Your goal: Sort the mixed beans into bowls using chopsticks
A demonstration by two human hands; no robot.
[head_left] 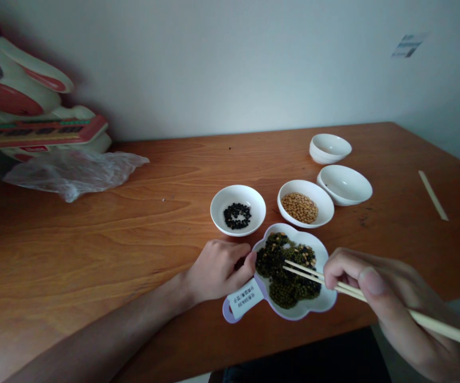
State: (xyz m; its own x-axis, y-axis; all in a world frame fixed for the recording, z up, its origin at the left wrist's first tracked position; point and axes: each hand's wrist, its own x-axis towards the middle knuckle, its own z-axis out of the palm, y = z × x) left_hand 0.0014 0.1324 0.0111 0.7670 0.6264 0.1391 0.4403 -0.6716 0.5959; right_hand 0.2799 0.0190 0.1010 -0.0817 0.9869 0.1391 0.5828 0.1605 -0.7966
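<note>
My right hand (393, 303) is closed around a pair of light wooden chopsticks (349, 290). Their tips reach into the mixed beans (289, 292), mostly green and black with some yellow ones. These beans lie in a white, flower-shaped dish (319, 242) with a purple edge and a labelled handle. Thumb and fingers of my left hand (217, 268) grip the dish's left rim. Just behind the dish stand a white bowl (217, 207) of black beans and another white bowl (325, 197) of yellow soybeans. I cannot make out any bean between the chopstick tips.
Two more white bowls stand farther back, one (329, 146) behind the other (347, 183), which has a dark speck inside. A flat wooden strip (433, 196) lies at the right. On the left are a crumpled plastic bag (78, 173) and an animal-shaped toy piano (34, 130).
</note>
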